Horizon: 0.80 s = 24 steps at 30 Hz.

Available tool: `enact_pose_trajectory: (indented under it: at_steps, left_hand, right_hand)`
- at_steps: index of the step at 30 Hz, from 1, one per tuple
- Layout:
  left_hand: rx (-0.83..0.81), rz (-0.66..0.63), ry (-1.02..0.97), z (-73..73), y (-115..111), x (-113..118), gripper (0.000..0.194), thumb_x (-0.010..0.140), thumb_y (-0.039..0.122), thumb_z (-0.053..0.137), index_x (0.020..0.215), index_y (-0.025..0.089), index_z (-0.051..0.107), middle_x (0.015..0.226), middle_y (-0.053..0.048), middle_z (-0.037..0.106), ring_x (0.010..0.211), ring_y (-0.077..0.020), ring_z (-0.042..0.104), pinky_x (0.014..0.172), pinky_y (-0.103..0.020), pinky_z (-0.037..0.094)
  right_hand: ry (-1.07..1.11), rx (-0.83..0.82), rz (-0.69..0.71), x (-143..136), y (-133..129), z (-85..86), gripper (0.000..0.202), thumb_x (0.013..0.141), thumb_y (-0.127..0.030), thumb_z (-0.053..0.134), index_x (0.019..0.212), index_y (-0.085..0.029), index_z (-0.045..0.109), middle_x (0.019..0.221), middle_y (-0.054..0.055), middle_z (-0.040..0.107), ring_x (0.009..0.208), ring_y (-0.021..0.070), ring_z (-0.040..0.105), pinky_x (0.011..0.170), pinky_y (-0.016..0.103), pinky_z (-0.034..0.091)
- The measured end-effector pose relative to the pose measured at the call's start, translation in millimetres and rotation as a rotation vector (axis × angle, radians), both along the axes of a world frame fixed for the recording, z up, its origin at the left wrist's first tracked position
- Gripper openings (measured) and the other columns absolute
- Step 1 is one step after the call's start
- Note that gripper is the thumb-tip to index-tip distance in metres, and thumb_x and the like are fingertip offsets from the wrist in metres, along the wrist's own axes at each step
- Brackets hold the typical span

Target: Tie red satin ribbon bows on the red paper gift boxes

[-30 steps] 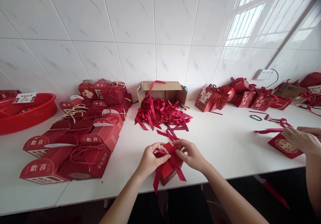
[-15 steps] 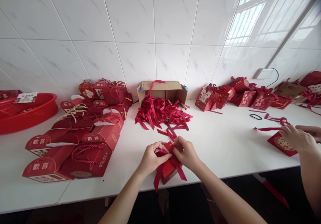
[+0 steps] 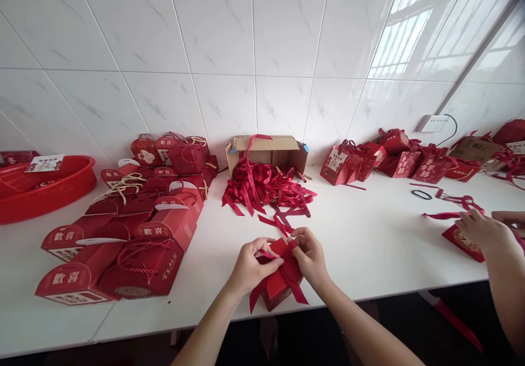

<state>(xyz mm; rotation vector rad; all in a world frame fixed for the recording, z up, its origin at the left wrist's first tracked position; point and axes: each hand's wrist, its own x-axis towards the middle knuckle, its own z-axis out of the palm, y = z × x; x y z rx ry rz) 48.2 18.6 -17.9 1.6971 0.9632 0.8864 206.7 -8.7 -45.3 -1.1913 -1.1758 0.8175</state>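
Note:
A small red gift box [image 3: 276, 288] stands near the table's front edge, with a red ribbon [image 3: 296, 288] on its top and two loose tails hanging over its near side. My left hand [image 3: 253, 266] pinches part of the ribbon between thumb and fingers at the box's left. At the right of the box top, my right hand [image 3: 309, 256] is closed on another part of the same ribbon. Fingers hide some of where the ribbon crosses. Just behind the box lies a heap of cut red ribbons [image 3: 266, 188], spilling from an open cardboard box [image 3: 266, 144].
Several red gift boxes [image 3: 143, 267] with cord handles are grouped at left, beside a red plastic basin [image 3: 53, 191]. More red boxes [image 3: 340, 163] line the wall at right. A co-worker's hand [image 3: 484, 234] holds a red box [image 3: 461, 243]; a black ring [image 3: 421, 195] lies nearby.
My right hand has shifted slightly right, and both hands keep their pinch on the ribbon. The view has tilted a little. The co-worker's hands have moved slightly over their box.

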Motion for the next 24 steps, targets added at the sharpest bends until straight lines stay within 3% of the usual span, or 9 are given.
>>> enact_pose_trajectory:
  at_steps: [3, 12, 19, 24]
  left_hand:
    - [-0.025, 0.006, -0.016, -0.3, -0.4, 0.2, 0.02, 0.066, 0.025, 0.072, 0.06, 0.019, 0.054, 0.094, -0.008, 0.069, 0.113, -0.0246, 0.057, 0.084, -0.029, 0.05]
    - [-0.003, 0.002, -0.064, -7.9, 1.8, 0.0, 0.032, 0.067, 0.021, 0.069, 0.052, 0.021, 0.041, 0.073, -0.005, 0.068, 0.113, -0.0245, 0.057, 0.085, -0.029, 0.048]
    - [0.02, 0.029, -0.027, -7.6, 1.7, 1.7, 0.034, 0.065, 0.02, 0.068, 0.052, 0.021, 0.036, 0.079, -0.007, 0.067, 0.112, -0.0263, 0.057, 0.081, -0.03, 0.048]
    - [0.009, 0.007, 0.001, -4.9, 2.4, 0.5, 0.024, 0.066, 0.021, 0.068, 0.056, 0.019, 0.046, 0.09, -0.008, 0.068, 0.111, -0.0255, 0.057, 0.083, -0.031, 0.047]
  right_hand:
    - [0.047, -0.014, 0.002, 0.2, -0.7, -2.0, 0.015, 0.081, -0.035, 0.054, 0.084, -0.023, 0.044, 0.052, -0.008, 0.037, 0.045, 0.0101, 0.032, 0.044, 0.022, 0.026]
    - [0.173, 0.022, -0.03, -5.7, -4.5, -5.1, 0.016, 0.077, -0.03, 0.056, 0.081, -0.023, 0.042, 0.056, -0.006, 0.046, 0.047, 0.0106, 0.039, 0.044, 0.022, 0.03]
    - [0.286, -0.001, -0.019, -8.4, -3.2, -4.4, 0.02, 0.073, -0.021, 0.058, 0.086, -0.023, 0.044, 0.052, -0.009, 0.044, 0.045, 0.008, 0.033, 0.043, 0.019, 0.026]
    - [0.287, -0.06, -0.001, -6.1, -3.0, -4.3, 0.019, 0.077, -0.03, 0.061, 0.085, -0.022, 0.045, 0.051, -0.009, 0.042, 0.045, 0.0077, 0.031, 0.043, 0.019, 0.025]
